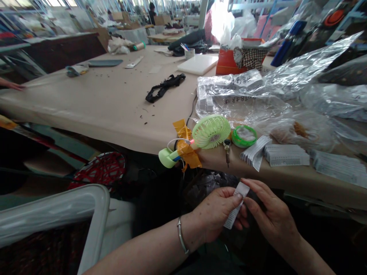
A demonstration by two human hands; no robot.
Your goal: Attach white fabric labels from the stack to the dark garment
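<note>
Below the table edge, my left hand pinches a white printed label strip between thumb and fingers. The strip slants, with its blank upper end sticking out above my thumb. Close on the right is my right hand, its index finger stretched to the strip's top edge and its thumb near the side, the two apart. Above my hands, stacks of similar labels lie along the table edge, beside a round green tub with white contents and a small pointed tool.
A light green fan is fixed with orange tape at the table edge. Clear plastic bags cover the right side. A black fabric piece lies mid-table. At lower left stands a white bin. Another person's hand rests at far left.
</note>
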